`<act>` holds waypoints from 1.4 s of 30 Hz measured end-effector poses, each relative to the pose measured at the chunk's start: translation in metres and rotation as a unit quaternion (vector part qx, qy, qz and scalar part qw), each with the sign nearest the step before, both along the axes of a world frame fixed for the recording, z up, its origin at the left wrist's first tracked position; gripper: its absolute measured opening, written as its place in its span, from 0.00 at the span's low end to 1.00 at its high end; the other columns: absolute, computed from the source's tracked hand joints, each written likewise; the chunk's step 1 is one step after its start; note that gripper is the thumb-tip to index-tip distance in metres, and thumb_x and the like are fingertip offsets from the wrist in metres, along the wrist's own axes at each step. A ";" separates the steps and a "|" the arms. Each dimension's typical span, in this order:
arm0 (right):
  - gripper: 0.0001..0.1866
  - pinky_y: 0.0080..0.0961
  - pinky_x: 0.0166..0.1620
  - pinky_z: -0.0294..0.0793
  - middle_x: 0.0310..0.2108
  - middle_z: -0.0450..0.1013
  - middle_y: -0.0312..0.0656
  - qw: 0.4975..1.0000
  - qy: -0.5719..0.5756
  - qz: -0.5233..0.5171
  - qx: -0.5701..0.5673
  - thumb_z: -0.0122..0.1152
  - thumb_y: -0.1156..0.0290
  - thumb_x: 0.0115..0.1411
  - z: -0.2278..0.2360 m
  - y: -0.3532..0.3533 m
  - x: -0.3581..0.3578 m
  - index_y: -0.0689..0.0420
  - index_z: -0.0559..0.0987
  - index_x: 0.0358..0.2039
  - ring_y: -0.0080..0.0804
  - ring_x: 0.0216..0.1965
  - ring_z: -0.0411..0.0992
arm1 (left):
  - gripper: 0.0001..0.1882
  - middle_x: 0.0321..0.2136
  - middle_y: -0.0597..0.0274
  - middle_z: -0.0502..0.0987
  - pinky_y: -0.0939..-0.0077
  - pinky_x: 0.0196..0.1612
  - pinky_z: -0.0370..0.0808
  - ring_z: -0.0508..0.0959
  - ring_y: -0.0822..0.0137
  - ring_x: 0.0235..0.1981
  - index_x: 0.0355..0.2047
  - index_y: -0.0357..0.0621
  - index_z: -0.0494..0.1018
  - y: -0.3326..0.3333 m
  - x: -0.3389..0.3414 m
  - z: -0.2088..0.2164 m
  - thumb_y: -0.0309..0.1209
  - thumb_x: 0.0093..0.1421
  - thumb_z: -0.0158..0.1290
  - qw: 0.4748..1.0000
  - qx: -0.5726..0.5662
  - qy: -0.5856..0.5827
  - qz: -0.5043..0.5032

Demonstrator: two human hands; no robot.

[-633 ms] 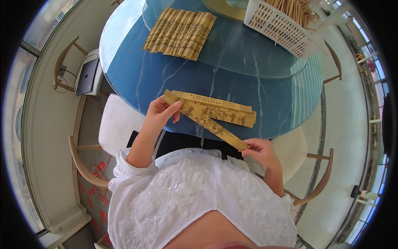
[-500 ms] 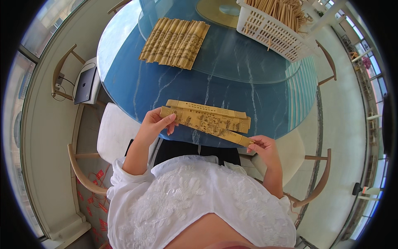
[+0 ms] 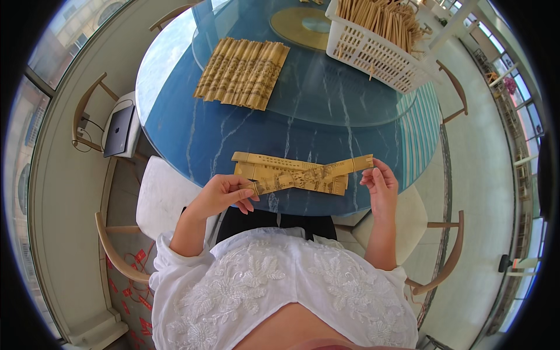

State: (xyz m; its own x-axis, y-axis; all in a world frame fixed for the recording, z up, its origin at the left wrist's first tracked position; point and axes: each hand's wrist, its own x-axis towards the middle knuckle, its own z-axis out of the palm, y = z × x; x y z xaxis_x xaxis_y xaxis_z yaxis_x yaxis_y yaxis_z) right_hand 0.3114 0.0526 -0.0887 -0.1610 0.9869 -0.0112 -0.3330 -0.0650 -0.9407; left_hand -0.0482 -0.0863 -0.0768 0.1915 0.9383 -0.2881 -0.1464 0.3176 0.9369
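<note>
A long, narrow gold strip with dark print (image 3: pixel 303 176) slants across the near edge of the table, its right end farther from me. My left hand (image 3: pixel 224 196) pinches its left end between thumb and fingers. At the other end, my right hand (image 3: pixel 382 182) has its fingertips on the corner of the strip. Underneath lie more flat printed gold strips (image 3: pixel 265 160), overlapping on the tabletop; how many is hidden. Farther left, a row of similar gold printed pieces (image 3: pixel 242 73) rests side by side, looking rounded or folded.
The round blue marbled table (image 3: pixel 204 137) carries a raised glass turntable (image 3: pixel 350 114). A white perforated basket (image 3: pixel 373 55) full of thin wooden sticks stands at the far right. Chairs surround the table; a laptop (image 3: pixel 119 131) lies on the left one (image 3: pixel 129 143).
The strip has swung from sloping down rightward to sloping up rightward. My right hand rose with its end, while my left hand lowered. The view has shifted slightly.
</note>
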 end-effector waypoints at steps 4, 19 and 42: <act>0.11 0.18 0.35 0.75 0.29 0.76 0.38 0.992 -0.104 -0.057 0.038 0.58 0.73 0.64 -0.024 0.004 0.000 0.63 0.79 0.45 0.21 0.26 0.72 | 0.13 0.35 0.54 0.81 0.77 0.33 0.81 0.82 0.69 0.29 0.43 0.33 0.74 0.008 -0.005 -0.007 0.33 0.66 0.52 0.990 0.007 -0.055 0.131; 0.07 0.13 0.32 0.73 0.26 0.77 0.35 0.939 -0.290 -0.078 0.168 0.58 0.76 0.63 -0.062 -0.001 -0.003 0.62 0.81 0.40 0.16 0.27 0.74 | 0.13 0.42 0.55 0.80 0.77 0.38 0.81 0.81 0.71 0.34 0.46 0.36 0.73 0.091 -0.054 -0.025 0.33 0.66 0.52 0.931 0.078 -0.117 0.337; 0.07 0.15 0.31 0.73 0.26 0.77 0.37 0.912 -0.340 -0.089 0.209 0.59 0.76 0.62 -0.062 -0.001 -0.005 0.62 0.81 0.39 0.19 0.27 0.76 | 0.17 0.44 0.50 0.79 0.74 0.41 0.82 0.82 0.65 0.38 0.48 0.32 0.71 0.150 -0.039 -0.019 0.34 0.65 0.53 0.937 0.077 -0.116 0.322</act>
State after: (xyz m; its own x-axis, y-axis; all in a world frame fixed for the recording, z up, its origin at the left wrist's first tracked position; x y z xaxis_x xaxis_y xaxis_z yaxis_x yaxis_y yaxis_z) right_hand 0.3064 0.0515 -0.1509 -0.0939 0.9374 0.3355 0.3677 0.3458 -0.8633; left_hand -0.0875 0.0640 -0.0956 -0.3870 0.9081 -0.1598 -0.4661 -0.0432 0.8837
